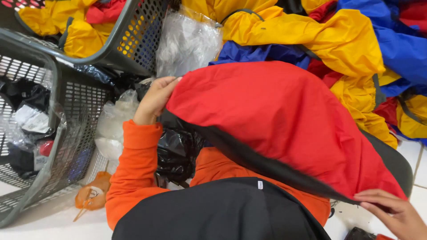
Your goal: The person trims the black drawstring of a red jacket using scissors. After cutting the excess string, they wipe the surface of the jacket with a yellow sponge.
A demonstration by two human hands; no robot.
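A left hand is pinching the upper corner of a red jacket as the right hand, fingers flat, is pressing its lower corner beside grey laundry baskets.

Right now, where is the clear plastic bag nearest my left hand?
In the head view, the clear plastic bag lies left of centre, just left of your left hand, against the grey basket.

A red jacket hides the right forearm; the right hand is cut off at the frame's bottom edge.
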